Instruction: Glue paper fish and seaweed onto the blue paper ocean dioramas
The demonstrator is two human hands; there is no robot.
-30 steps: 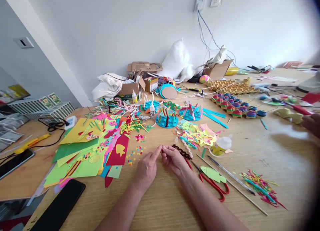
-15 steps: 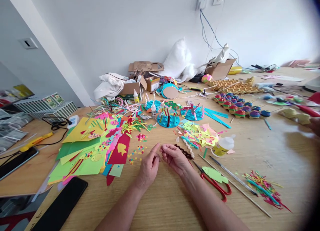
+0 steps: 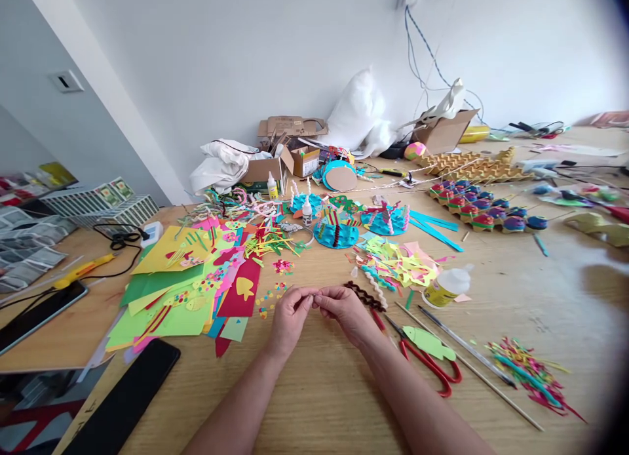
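Over the middle of the wooden table, my left hand (image 3: 291,318) and my right hand (image 3: 343,312) meet at the fingertips. Both are closed in a pinch; whatever sits between the fingers is too small to make out. Small coloured paper dots (image 3: 270,299) lie just left of my left hand. Close to my right hand are a dark brown wavy pipe cleaner (image 3: 364,296) and a white one (image 3: 375,286). Red-handled scissors (image 3: 430,363) lie to the right, with a light green paper fish (image 3: 428,343) on them.
Coloured paper sheets (image 3: 167,278) and a black phone (image 3: 125,396) lie at left. Blue decorated bases (image 3: 337,235) stand behind my hands. To the right are a yellow-labelled tub (image 3: 445,288), a wooden stick (image 3: 496,386), a pen (image 3: 464,343), paper shreds (image 3: 531,376) and painted egg cartons (image 3: 486,209).
My left index finger was stretched out and has curled in. The two hands have come together at the fingertips. The view has shifted slightly to the left.
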